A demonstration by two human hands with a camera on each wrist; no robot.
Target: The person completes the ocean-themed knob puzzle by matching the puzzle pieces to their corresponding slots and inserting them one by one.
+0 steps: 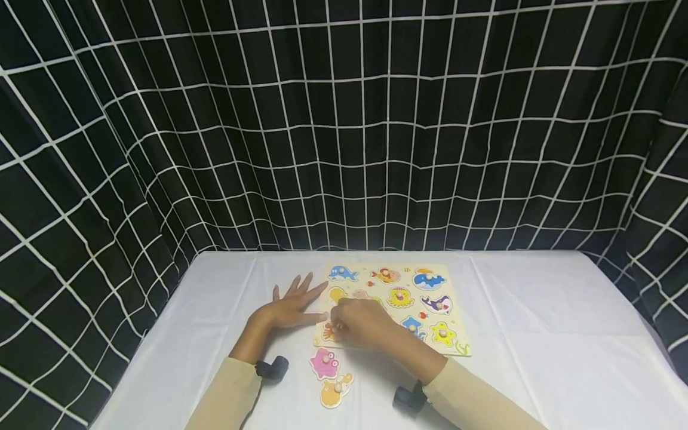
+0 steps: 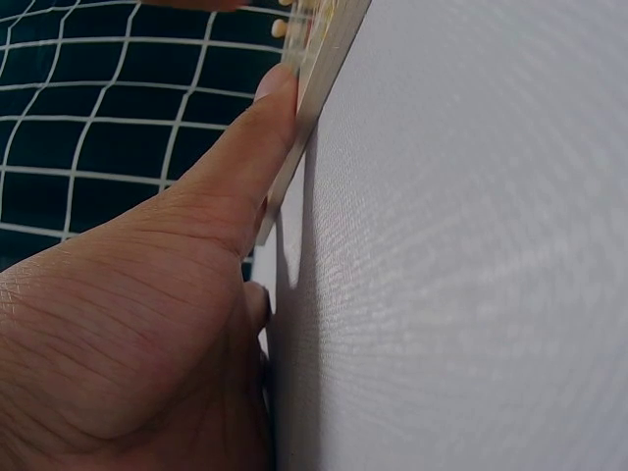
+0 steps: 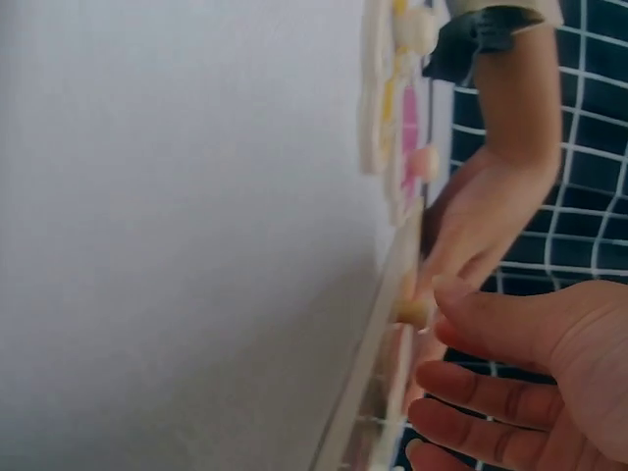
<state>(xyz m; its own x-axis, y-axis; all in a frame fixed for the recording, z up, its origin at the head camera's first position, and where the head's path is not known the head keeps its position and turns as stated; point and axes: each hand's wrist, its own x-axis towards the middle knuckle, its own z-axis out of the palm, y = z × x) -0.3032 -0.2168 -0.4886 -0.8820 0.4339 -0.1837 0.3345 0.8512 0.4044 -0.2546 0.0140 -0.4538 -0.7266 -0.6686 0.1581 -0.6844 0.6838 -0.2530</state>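
Observation:
A wooden peg puzzle board (image 1: pixel 464 334) with sea-animal pieces lies on the white table. My left hand (image 1: pixel 290 309) rests at its left edge, fingers spread, the thumb (image 2: pixel 265 128) against the board's side. Above the lower-left part of the board, my right hand (image 1: pixel 365 322) bends its fingers beside a red crab piece (image 1: pixel 328 331). In the right wrist view, its thumb (image 3: pixel 491 312) and fingers are loosely bent near a small knob (image 3: pixel 410 313), with a slight gap showing. A pink fish piece (image 1: pixel 324 364) and an orange piece (image 1: pixel 331 394) lie below the board.
White cloth (image 1: pixel 537 334) covers the table around the board. A black curtain with white grid lines (image 1: pixel 376 137) surrounds the back and sides. Each wrist wears a dark camera, such as the left one (image 1: pixel 273 368). The two loose pieces lie between the forearms.

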